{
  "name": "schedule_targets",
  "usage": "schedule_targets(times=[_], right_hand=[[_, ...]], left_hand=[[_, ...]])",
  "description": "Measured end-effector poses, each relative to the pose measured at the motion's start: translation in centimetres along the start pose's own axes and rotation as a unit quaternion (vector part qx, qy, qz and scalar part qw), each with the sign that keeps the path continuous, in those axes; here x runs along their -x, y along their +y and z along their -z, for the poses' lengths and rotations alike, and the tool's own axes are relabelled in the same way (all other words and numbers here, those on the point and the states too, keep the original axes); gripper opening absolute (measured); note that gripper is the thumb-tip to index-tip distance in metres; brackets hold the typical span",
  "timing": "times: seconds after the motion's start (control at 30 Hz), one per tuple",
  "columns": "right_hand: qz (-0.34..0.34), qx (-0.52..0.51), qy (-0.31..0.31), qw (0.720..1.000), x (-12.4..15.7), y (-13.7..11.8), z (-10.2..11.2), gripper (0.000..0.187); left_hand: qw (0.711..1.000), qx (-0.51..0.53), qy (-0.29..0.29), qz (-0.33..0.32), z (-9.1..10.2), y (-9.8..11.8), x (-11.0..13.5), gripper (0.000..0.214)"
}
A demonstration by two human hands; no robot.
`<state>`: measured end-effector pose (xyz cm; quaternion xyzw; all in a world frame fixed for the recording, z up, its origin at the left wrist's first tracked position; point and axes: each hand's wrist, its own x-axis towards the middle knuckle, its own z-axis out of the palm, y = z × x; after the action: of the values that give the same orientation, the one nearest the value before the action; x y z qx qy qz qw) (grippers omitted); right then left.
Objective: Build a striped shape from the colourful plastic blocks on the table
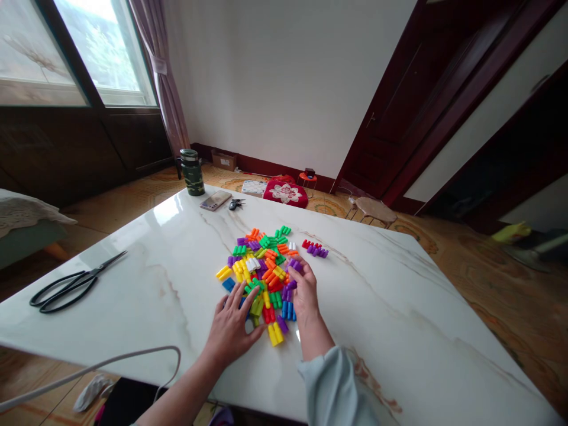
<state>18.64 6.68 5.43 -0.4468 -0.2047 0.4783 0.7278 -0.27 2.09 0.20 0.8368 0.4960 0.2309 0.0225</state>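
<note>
- Right hand (pixel 306 291), right of centre in the frame, pinches a purple block (pixel 293 265) between thumb and fingers.
- Left hand (pixel 231 331), lower centre, lies palm down with fingers spread over the near-left edge of the block pile (pixel 271 277), seemingly gripping nothing.
- Purple row (pixel 318 252) lies beyond the right hand, up and right, nearer to it than the left; its long axis runs roughly left to right.

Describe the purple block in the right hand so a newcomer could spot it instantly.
On the white table, find the heap of coloured blocks. At its right edge is the right hand; the purple block is the one it grips, while other purple blocks lie in or beside the heap.
</note>
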Motion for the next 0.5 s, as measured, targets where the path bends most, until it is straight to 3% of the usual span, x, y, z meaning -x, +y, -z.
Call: schedule_targets(times=[0.1,0.2,0.33,0.5], right_hand=[[0.070,0.063,-0.042,0.995,-0.2,-0.3,-1.3,0.041],[0.062,0.052,-0.025,0.996,-0.3,-0.8,-0.6,0.056],[0.030,0.080,0.034,0.996,-0.5,-1.1,2.7,0.065],[0.023,0.220,0.022,0.975,-1.2,-1.5,7.8,0.060]], left_hand=[[1.000,0.000,0.000,0.000,0.0,0.0,0.0,0.072],[1.000,0.003,0.001,0.001,0.0,0.0,0.0,0.073],[1.000,0.006,-0.001,0.003,0.1,0.0,0.1,0.076],[1.000,0.004,-0.010,0.009,0.0,0.0,0.1,0.077]])
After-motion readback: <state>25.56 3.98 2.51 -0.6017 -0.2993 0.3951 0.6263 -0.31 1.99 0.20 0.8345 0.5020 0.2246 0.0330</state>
